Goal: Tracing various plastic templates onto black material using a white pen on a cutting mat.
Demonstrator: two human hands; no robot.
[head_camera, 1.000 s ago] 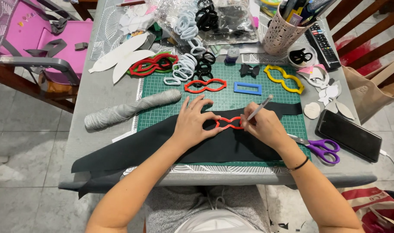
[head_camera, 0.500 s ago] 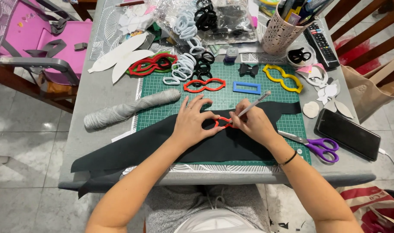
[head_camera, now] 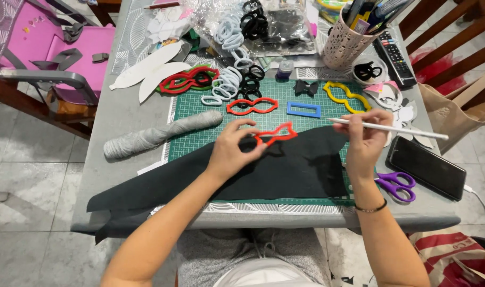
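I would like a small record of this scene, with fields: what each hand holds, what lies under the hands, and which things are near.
left hand: lifts a red bow-shaped plastic stencil in its fingers
right hand: holds a thin white pen
under the hands: black felt sheet on a green cutting mat
near right hand: purple scissors, black phone
near left hand: grey felt roll

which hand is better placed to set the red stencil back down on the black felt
Left. The left hand already pinches the red stencil just above the black felt, while the right hand is busy holding the white pen off to the side.
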